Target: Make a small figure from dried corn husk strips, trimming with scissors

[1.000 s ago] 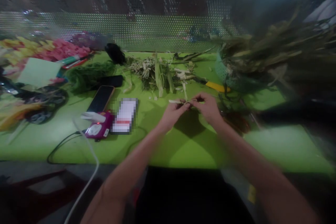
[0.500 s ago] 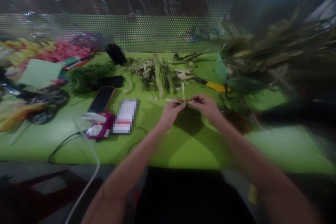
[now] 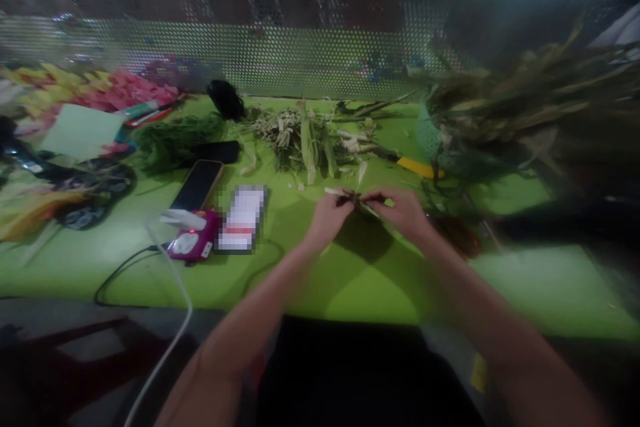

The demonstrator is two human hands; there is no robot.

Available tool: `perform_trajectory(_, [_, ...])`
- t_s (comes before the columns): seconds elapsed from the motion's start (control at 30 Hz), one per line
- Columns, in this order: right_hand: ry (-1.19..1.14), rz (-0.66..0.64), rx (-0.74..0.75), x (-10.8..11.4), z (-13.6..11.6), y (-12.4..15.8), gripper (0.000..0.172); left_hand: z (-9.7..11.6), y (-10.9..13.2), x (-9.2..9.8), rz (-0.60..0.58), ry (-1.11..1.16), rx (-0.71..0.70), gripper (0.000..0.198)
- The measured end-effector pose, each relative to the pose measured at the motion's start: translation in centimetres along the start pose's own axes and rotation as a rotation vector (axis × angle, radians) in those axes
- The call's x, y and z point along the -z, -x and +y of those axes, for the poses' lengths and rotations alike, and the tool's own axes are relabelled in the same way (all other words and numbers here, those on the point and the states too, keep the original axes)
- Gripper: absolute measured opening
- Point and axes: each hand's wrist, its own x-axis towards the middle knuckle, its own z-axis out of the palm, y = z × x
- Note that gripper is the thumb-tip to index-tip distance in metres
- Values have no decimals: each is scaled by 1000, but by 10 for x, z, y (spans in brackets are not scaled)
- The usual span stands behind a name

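Two bare hands come together over a green counter (image 3: 360, 293), the left hand (image 3: 329, 217) and the right hand (image 3: 403, 209) almost meeting. On each, the fingers are drawn in to a pinch, with no more gap than the thin thing between them: a few pale plant strips (image 3: 363, 174). The strips sit right where the two sets of fingers face each other. One end pokes out to the left past the left fingers, one stands up beyond them with a slight tilt, and another slants down towards the near side by the right fingers. How they join in the middle cannot be told — the fingers cover it.

Beyond the fingers lies a heap of dried plant bits (image 3: 280, 128), with a long pale green leaf (image 3: 307, 147) at its right part. Beyond the right fingers and a little to the right is a tool with a yellow handle (image 3: 416, 167); farther right, a green basket (image 3: 428, 132) stands under a blurred mass of long dry leaves (image 3: 520, 103).

To the left of the fingers, a phone with a lit screen (image 3: 244, 217) lies nearest. Past it come a magenta device (image 3: 197, 245) and a dark-screened phone (image 3: 199, 184), then — farther off — a green tangle (image 3: 175, 137) and pink petals (image 3: 143, 92).
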Motion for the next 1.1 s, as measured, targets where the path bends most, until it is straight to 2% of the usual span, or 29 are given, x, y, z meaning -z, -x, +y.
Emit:
perform_trajectory(0.13, [10,-50,42,1,1,1,22,2,1,3,-11,2,39,7])
perform_trajectory(0.33, [171,-60,163,-1,4,3,13,6,1,0,-43,-124,-5,12])
perform_trajectory(0.5, [332,-100,218,-3,5,1,12,3,0,-1,-105,-111,-22,13])
perform_trajectory(0.6, [345,-59,156,-7,6,1,10,3,2,-1,-113,-138,-53,12])
perform_trajectory(0.73, [187,78,-18,-14,7,4,7,7,5,-2,-141,-224,-104,12])
perform_trajectory(0.87, [16,172,-150,-17,5,3,17,11,7,-2,-188,-278,-140,7])
perform_trajectory(1.0, [-126,230,-233,-16,6,-1,29,12,8,-5,-190,-263,-131,13])
perform_trajectory(1.1, [-215,225,-266,-17,8,-3,27,11,8,-6,-165,-212,-93,13])
